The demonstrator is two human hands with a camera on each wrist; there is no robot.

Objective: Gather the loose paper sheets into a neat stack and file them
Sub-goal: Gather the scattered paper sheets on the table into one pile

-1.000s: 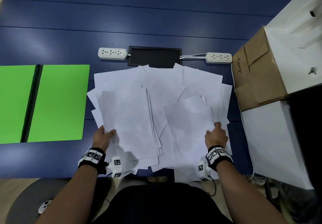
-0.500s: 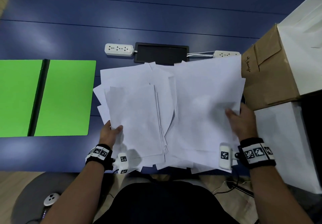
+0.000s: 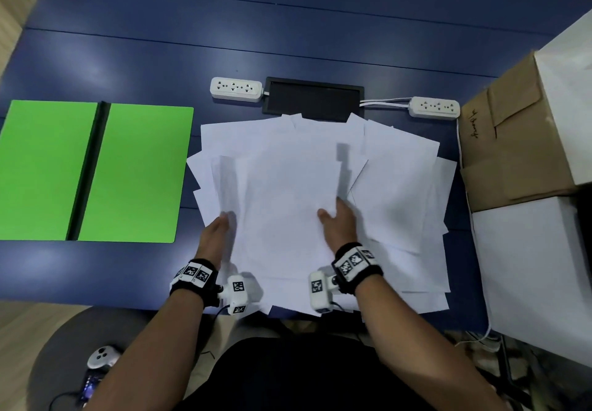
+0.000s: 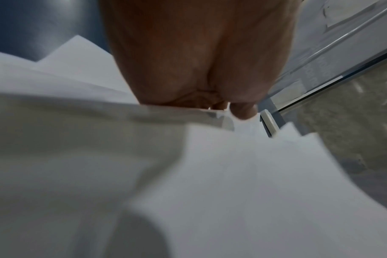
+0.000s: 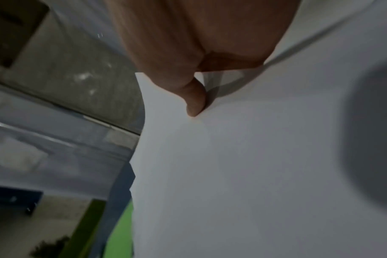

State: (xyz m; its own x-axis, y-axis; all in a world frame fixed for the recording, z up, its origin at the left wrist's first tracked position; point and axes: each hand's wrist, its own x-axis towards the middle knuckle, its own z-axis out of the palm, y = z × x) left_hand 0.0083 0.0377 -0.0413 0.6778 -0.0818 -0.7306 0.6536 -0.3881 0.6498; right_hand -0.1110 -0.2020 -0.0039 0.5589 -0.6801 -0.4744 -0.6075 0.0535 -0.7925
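Observation:
Loose white paper sheets (image 3: 400,186) lie fanned over the blue table (image 3: 288,33) in front of me. My left hand (image 3: 217,234) grips the left edge of a small bundle of sheets (image 4: 232,174), thumb (image 4: 243,111) on top and fingers hidden underneath. My right hand (image 3: 339,221) pinches the right edge of the top sheet (image 3: 288,205), which lies over that bundle, with its thumb (image 5: 194,101) pressed on the paper (image 5: 254,157). An open green folder (image 3: 137,170) with a dark spine lies flat to the left, apart from the papers.
Two white power strips (image 3: 235,89) (image 3: 434,107) and a black cable tray (image 3: 312,98) sit just behind the papers. A cardboard box (image 3: 506,148) and a white box (image 3: 528,266) stand at the right. A white controller (image 3: 102,356) rests on a stool below the table edge.
My right hand has carried a sheet from the right side of the pile leftward, over the bundle in my left hand. The left hand has stayed roughly in place.

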